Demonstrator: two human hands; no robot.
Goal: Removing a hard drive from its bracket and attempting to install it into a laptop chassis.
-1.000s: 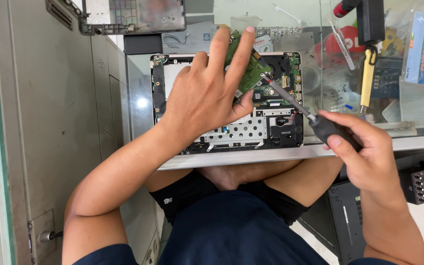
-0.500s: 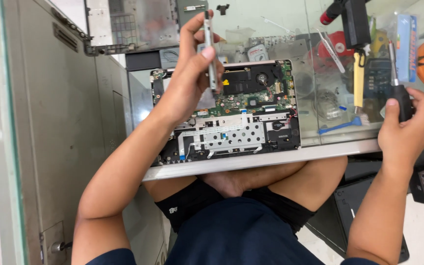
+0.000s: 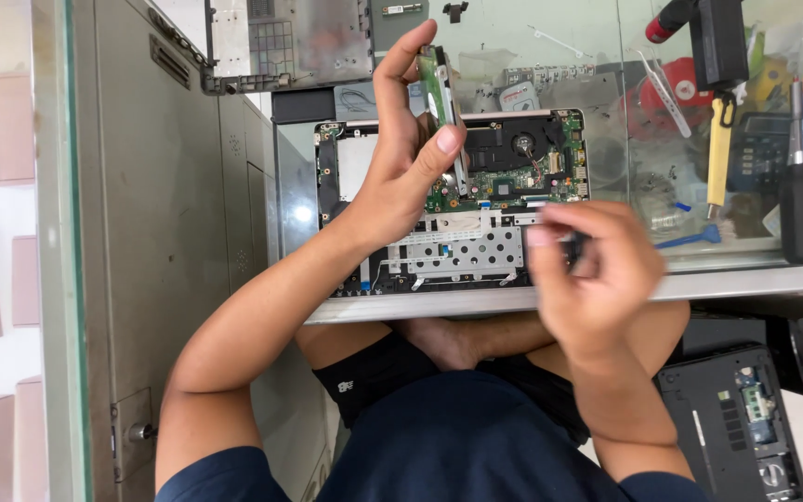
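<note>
The left hand (image 3: pixel 411 158) gripped a slim drive (image 3: pixel 442 88) above the opened laptop (image 3: pixel 457 251); the blurred right hand (image 3: pixel 592 274) beside it pinched something unclear.

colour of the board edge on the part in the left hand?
Green, on the flat part that the left hand holds; head view.

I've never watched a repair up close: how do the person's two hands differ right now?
The left hand is raised and sharp in the picture, pinching a thin green circuit board edge-on above the opened laptop. The right hand sits lower, nearer the table's edge, blurred, fingers curled around something small and dark that I cannot identify. Both are bare and hover over the laptop.
</note>
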